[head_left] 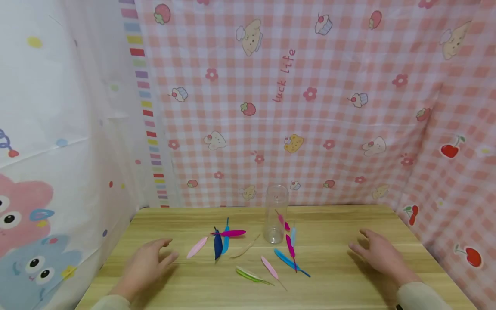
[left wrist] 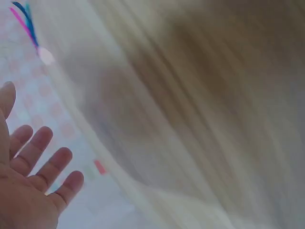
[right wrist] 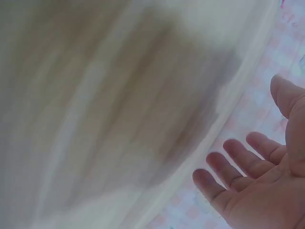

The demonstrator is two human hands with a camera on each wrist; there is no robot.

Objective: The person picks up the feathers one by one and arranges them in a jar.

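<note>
feathers [head_left: 286, 259] on table [head_left: 333, 280], clear jar [head_left: 273, 217] upright

Soft, even, fairly bright light fills the head view, palest on the white cartoon-printed cloth [head_left: 97, 99] at the left, while faint, soft-edged shadows lie on the pale yellow-brown wood-grained table [head_left: 329, 280] beside the bare left hand [head_left: 147, 262] and the bare right hand [head_left: 387, 256]. The clear, colourless cylindrical jar [head_left: 273, 224] shows only faint outlines and thin highlights, and the slim multicoloured feathers [head_left: 218, 245] look slightly soft. Both wrist views are hazier and cooler, the tabletop smeared into out-of-focus streaks with broad dark shadow patches, whereas the fingers [left wrist: 57, 164] look noticeably crisper
</note>
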